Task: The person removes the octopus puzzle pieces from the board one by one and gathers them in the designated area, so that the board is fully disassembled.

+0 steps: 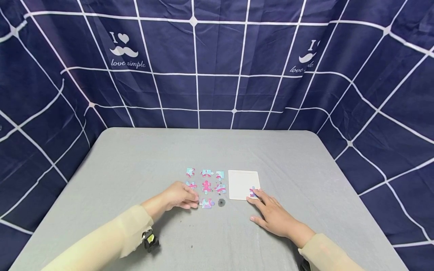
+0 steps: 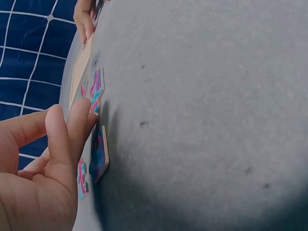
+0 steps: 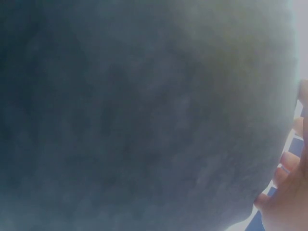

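Note:
On the grey table, several jigsaw puzzle pieces in pink, blue and purple lie spread in rows. My left hand hovers low at their left side, fingers loosely bent and nothing visible between them. Its fingertips are close to a bottom-row jigsaw piece. In the left wrist view another jigsaw piece lies under this hand. To the right is a square white puzzle board with one purple jigsaw piece in its near right corner. My right hand touches that corner with extended fingers, partly covering the piece.
A dark round spot marks the cloth between the pieces and the board. Dark blue curtains with white grid lines enclose the table at the back and sides. Mostly blurred grey table surface fills the right wrist view.

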Available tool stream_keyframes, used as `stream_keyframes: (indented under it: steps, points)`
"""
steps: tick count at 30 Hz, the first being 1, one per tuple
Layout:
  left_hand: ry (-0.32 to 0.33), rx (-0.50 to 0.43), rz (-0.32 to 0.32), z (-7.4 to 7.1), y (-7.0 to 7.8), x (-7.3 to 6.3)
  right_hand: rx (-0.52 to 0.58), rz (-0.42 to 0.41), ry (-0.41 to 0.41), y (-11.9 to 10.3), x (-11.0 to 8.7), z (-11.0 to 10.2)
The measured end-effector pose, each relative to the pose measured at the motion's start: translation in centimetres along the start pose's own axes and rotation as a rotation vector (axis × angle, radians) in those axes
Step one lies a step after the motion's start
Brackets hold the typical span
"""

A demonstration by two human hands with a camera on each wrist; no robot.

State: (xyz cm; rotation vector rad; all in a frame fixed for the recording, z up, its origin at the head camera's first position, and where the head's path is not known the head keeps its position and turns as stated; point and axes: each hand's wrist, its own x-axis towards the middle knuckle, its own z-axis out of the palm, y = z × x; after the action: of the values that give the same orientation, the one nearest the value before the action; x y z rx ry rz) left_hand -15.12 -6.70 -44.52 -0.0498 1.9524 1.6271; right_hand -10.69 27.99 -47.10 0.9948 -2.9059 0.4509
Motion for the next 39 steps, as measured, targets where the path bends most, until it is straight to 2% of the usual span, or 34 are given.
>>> stream_keyframes:
  steps: [12,21,32,39]
  points:
    - [0.004,-0.013,0.032,0.0,0.5,0.5,0.014,0.014,-0.02,0.0,-0.1,0.0]
    - [-0.012,-0.04,0.064,1.2,1.0,1.0,0.022,0.02,-0.025,0.0,-0.1,0.0]
    - [-0.052,-0.072,0.083,2.5,1.0,1.9,0.045,0.041,-0.031,-0.1,-0.1,-0.1]
    - [-0.08,-0.098,0.099,3.7,1.4,2.5,0.004,0.016,-0.003,0.2,-0.1,0.0]
